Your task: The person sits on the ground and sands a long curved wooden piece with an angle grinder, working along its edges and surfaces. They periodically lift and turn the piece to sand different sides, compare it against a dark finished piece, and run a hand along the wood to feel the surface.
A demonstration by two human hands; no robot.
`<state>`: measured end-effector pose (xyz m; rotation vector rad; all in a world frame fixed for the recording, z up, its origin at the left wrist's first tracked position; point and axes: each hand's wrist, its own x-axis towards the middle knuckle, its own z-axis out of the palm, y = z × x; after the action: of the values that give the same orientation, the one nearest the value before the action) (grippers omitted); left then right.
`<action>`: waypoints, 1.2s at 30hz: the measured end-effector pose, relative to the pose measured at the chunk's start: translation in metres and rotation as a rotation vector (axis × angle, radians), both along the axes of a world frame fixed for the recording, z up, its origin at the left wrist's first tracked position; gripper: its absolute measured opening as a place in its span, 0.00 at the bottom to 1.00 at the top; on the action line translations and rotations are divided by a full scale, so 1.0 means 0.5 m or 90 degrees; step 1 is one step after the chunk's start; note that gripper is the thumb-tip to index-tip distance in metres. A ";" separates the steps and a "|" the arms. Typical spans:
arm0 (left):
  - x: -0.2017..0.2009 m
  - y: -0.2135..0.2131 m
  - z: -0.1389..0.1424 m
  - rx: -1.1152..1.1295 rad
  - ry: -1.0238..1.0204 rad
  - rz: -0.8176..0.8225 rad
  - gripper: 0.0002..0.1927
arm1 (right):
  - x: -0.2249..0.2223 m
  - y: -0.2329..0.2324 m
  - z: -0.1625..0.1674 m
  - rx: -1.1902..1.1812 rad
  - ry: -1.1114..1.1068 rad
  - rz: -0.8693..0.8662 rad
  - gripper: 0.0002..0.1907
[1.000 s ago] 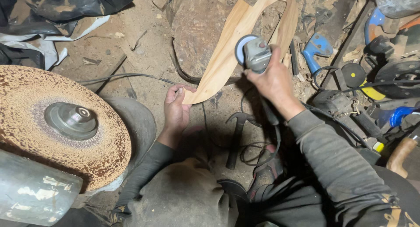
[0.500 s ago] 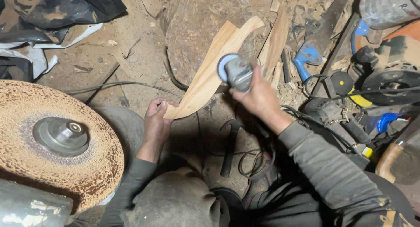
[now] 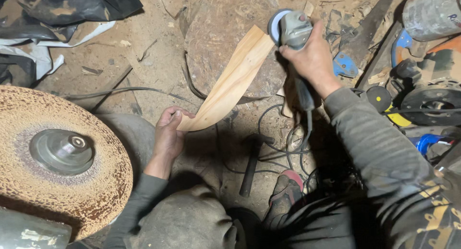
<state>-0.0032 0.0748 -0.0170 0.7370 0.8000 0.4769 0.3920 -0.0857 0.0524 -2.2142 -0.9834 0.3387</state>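
From the head camera, your left hand (image 3: 169,133) pinches the near end of the curved wooden piece (image 3: 230,83), whose far end rests on the stone block (image 3: 211,47) on the floor. Your right hand (image 3: 309,57) is wrapped around the angle grinder (image 3: 290,30) at that far end. Brace the wood firmly and keep the disc moving lightly along the grain.

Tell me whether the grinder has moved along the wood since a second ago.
Yes. The grinder in the right hand slid from mid-plank to the far end of the wood, over the stone.
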 end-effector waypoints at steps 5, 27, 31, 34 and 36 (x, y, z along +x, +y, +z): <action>-0.001 0.003 -0.004 -0.027 -0.016 0.007 0.05 | -0.114 -0.033 0.034 -0.121 0.052 0.010 0.48; -0.010 0.016 -0.023 -0.020 -0.003 0.017 0.05 | -0.065 -0.047 0.044 -0.154 0.002 -0.043 0.46; -0.009 0.011 -0.012 -0.010 0.004 0.019 0.06 | 0.033 -0.041 0.009 -0.056 -0.033 -0.088 0.47; -0.009 0.008 -0.009 -0.004 0.004 0.027 0.05 | 0.055 -0.039 -0.005 -0.033 -0.034 -0.119 0.45; -0.011 0.006 -0.009 0.002 -0.003 0.029 0.06 | 0.041 -0.033 -0.001 -0.009 -0.053 -0.086 0.45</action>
<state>-0.0088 0.0780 -0.0213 0.7218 0.8136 0.5204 0.4126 -0.1020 0.0519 -2.3100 -0.8703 0.1947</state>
